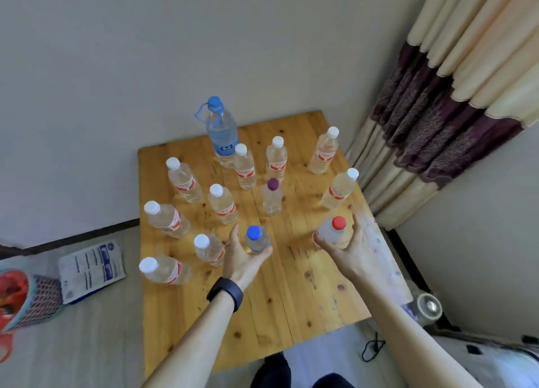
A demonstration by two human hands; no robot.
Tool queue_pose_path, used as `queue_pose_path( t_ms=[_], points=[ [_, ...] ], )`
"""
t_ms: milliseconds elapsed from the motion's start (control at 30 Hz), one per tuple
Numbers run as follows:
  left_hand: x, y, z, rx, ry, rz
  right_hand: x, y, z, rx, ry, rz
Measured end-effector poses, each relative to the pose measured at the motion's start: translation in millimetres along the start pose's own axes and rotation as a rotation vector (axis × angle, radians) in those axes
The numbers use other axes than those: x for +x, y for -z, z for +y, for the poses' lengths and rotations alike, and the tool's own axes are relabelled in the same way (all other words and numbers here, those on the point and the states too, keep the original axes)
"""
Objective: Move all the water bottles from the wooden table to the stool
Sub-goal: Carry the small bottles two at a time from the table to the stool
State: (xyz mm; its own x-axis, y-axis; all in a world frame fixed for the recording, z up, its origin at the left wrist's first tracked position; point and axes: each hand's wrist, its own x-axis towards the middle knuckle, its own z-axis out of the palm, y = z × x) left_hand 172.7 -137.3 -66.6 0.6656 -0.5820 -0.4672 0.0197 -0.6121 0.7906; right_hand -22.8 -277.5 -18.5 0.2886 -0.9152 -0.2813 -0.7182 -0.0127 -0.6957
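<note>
Both hands are curled round small bottles near the middle of the bench [291, 297]. The left hand [243, 261] wraps the blue-capped bottle [256, 242], and the right hand [351, 249] cups the red-capped bottle [331, 231]. I cannot tell whether either is off the wood. Beyond and to the left stand a purple-capped bottle [272, 198], white-capped bottles [223, 205] and a big bottle [221, 131] at the far edge.
</note>
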Motion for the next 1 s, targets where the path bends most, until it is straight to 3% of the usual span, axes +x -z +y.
queue_pose_path(
  t_ms=[200, 300, 633, 1000],
  points=[
    [38.3, -2.7, -12.0, -0.002, 0.017, -0.050, 43.7, -21.5, 3.2, 0.004, -0.086, -0.052],
    [49.9, -6.3, -17.2, 0.048, 0.005, -0.074, 56.5, -41.7, 16.1, 0.127, -0.167, -0.044],
    [53.2, -11.1, -10.9, 0.174, -0.029, -0.065, 78.2, -57.8, 37.3, 0.087, -0.131, -0.018],
    [30.2, -16.0, 2.9, 0.282, -0.124, -0.131, 21.3, -28.7, 55.5, 0.132, -0.125, 0.023]
  ],
)
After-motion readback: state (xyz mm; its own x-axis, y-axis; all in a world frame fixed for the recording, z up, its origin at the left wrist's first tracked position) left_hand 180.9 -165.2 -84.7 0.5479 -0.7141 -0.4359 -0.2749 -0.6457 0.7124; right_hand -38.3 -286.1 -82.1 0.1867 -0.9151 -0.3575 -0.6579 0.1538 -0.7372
